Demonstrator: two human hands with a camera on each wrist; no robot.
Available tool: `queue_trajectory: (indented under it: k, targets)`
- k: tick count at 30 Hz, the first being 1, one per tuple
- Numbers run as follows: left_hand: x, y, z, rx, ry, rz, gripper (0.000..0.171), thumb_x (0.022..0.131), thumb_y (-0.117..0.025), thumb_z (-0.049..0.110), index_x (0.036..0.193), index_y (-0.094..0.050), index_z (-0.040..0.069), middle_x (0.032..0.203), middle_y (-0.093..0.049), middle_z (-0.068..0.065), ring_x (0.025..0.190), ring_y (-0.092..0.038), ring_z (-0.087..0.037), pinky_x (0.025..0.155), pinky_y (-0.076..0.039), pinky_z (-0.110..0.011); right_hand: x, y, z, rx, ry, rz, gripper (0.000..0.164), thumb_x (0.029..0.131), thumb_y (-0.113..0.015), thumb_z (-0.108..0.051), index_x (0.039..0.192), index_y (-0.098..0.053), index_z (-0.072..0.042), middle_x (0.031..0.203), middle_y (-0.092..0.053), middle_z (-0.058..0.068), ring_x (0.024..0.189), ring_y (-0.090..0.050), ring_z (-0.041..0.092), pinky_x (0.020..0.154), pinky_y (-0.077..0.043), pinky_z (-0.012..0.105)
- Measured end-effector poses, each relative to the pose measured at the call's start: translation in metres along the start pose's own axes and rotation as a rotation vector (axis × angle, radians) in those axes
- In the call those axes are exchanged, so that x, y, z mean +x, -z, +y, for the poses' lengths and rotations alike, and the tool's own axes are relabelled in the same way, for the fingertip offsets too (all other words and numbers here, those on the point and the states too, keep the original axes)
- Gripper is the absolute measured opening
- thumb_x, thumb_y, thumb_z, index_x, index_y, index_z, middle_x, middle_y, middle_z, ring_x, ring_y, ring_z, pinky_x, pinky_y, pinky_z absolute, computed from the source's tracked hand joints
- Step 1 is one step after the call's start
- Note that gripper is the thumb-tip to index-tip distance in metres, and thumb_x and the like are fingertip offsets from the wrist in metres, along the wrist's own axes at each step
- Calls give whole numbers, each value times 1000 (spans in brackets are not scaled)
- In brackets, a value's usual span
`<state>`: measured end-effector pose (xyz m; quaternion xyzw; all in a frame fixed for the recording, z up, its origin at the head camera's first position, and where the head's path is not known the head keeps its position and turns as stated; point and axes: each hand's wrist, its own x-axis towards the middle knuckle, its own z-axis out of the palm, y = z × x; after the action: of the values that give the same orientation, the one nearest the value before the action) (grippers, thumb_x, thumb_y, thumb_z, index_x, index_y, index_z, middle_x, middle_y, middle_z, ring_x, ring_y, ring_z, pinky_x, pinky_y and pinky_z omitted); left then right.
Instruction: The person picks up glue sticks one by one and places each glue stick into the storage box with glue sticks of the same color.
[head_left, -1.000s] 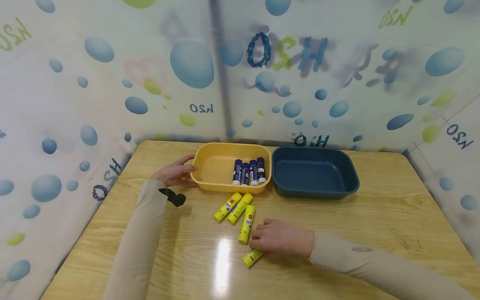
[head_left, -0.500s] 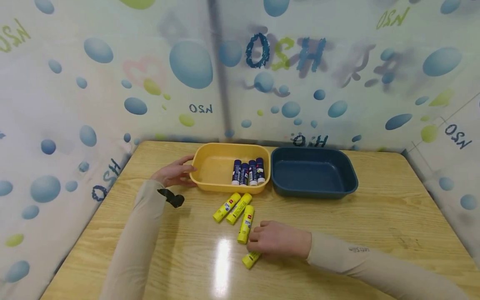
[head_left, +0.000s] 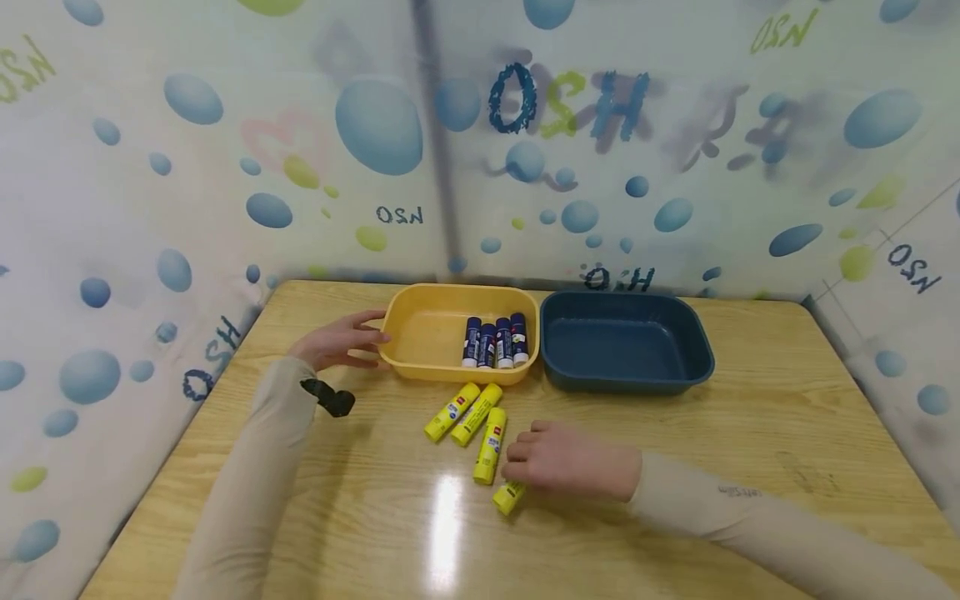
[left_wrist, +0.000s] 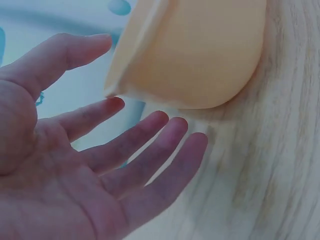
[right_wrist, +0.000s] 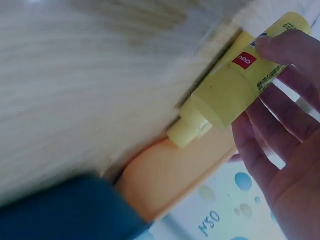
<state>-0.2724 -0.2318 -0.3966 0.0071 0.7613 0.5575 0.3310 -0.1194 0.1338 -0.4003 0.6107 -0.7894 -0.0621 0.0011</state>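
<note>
My right hand (head_left: 573, 461) pinches a yellow glue stick (head_left: 510, 497) between thumb and fingers; the right wrist view shows this glue stick (right_wrist: 250, 70) tilted, with a red label. Beside it on the table lies another yellow glue stick (head_left: 490, 446). Farther back, two more yellow glue sticks (head_left: 452, 412) lie side by side in front of the yellow bin (head_left: 457, 373). My left hand (head_left: 337, 340) is spread at the bin's left end; in the left wrist view its fingers (left_wrist: 165, 155) are extended, the index fingertip at or very near the rim.
Inside the yellow bin, several dark blue glue sticks (head_left: 504, 343) with white ends lie at the right end. A dark blue bin (head_left: 626, 383) stands against its right side. The wooden table (head_left: 780, 467) meets a patterned wall covering (head_left: 645, 167) at the back.
My right hand has raised the pinched glue stick and shifted slightly away from me. My left hand has drawn back a little to the left, its fingers more spread.
</note>
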Motion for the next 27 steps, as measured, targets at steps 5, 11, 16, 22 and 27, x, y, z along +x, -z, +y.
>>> queue_trajectory:
  k: [5, 11, 16, 22, 27]
  targets:
    - [-8, 3, 4, 46, -36, -19, 70, 98, -57, 20, 155, -16, 10, 147, -31, -27, 121, -44, -38, 99, -43, -51, -7, 9, 8, 19, -43, -5, 24, 83, -72, -12, 105, -66, -20, 100, -64, -4, 92, -59, 13, 78, -47, 27]
    - [-16, 5, 3, 80, -39, -26, 68, 99, -56, 19, 154, -17, 7, 142, -36, -30, 123, -45, -41, 99, -43, -51, -17, 18, 17, 41, -95, -21, 29, 83, -74, -13, 110, -67, -19, 107, -65, -2, 99, -59, 16, 85, -50, 31]
    - [-22, 3, -3, 100, -32, -42, 72, 98, -58, 20, 153, -16, 4, 141, -38, -29, 124, -45, -43, 99, -42, -52, -27, 26, 26, 11, -119, 12, 30, 83, -76, -14, 111, -68, -18, 105, -66, -2, 94, -60, 14, 79, -50, 28]
    - [-23, 4, -10, 101, -21, -37, 71, 98, -59, 21, 153, -17, 3, 129, -50, -27, 121, -48, -41, 98, -43, -52, -38, 34, 36, 1, -166, 24, 31, 82, -78, -15, 111, -69, -17, 105, -67, -1, 93, -60, 15, 79, -51, 29]
    - [-22, 3, -11, 91, -15, -33, 70, 98, -58, 20, 152, -18, 3, 129, -50, -27, 121, -48, -41, 98, -44, -51, -46, 38, 46, -25, -203, 35, 32, 80, -79, -13, 110, -69, -15, 104, -66, 0, 92, -60, 17, 77, -50, 30]
